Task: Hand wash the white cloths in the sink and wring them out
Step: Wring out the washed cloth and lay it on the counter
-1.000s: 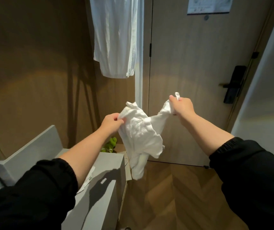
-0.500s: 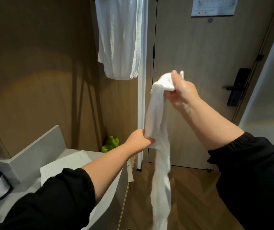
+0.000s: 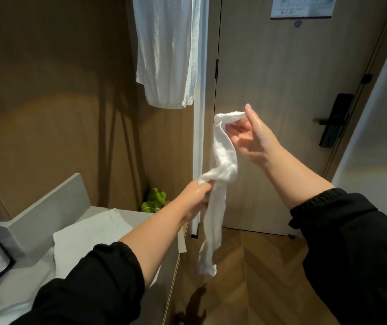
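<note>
Since half a second earlier, the right hand (image 3: 248, 139) had loosened from a fist to a light pinch on the top end of the white cloth (image 3: 225, 160), and the stretch between the hands had gone slack. The left hand (image 3: 198, 195) gripped the cloth at mid-length, lower than the right, and its tail dangled above the floor (image 3: 270, 266). A second cloth (image 3: 89, 233) lay flat on the desk (image 3: 136, 213). No sink was in view. Washing seemed done, and wringing this piece looked nearly finished, leaving only setting it down.
</note>
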A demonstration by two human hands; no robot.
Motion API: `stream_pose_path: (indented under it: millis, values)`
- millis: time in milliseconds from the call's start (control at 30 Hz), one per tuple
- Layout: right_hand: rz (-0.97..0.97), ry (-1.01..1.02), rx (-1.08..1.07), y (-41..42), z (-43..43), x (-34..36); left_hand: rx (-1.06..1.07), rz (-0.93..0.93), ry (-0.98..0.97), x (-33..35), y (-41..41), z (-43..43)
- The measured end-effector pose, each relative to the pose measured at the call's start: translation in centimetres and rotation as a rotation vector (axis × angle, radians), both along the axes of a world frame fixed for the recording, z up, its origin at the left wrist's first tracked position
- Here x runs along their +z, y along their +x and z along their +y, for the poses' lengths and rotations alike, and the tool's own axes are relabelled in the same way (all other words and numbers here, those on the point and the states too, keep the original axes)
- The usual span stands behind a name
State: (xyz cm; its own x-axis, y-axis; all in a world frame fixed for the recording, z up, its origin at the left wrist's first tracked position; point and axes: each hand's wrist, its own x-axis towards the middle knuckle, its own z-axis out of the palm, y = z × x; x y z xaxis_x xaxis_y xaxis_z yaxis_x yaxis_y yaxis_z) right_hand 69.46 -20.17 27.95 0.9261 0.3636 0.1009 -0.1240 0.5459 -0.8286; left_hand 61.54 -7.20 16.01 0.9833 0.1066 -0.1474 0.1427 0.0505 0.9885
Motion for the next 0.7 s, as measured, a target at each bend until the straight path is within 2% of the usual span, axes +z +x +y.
stream_pose_path:
  millis: [100,200,333,400,533,600,700]
  values:
    - [-0.074,-0.407,0.01,1.8,-1.9,-3.9,0.07,-0.005,-0.186,3.8,0.1,0.6]
    - [0.08,-0.657,-0.005,2.3,-3.7,-10.7,0.149,0.021,-0.297,6.1,0.3,0.9]
    - [0.329,-0.767,0.081,0.1,-4.2,-19.6,0.116,0.059,-0.323,6.7,0.1,0.5]
    - [0.385,-0.808,0.202,-1.0,-3.8,-22.4,0.07,0.06,-0.348,6.5,0.0,0.6]
    - [0.426,-0.731,0.501,-3.2,-2.4,-25.0,0.091,0.049,-0.451,5.8,0.1,1.5]
    - [0.44,-0.68,0.534,-4.4,-1.7,-24.9,0.096,0.043,-0.446,5.7,0.1,1.9]
    - [0.27,-0.752,0.497,-5.5,-1.4,-22.8,0.099,0.068,-0.299,5.7,0.1,3.3]
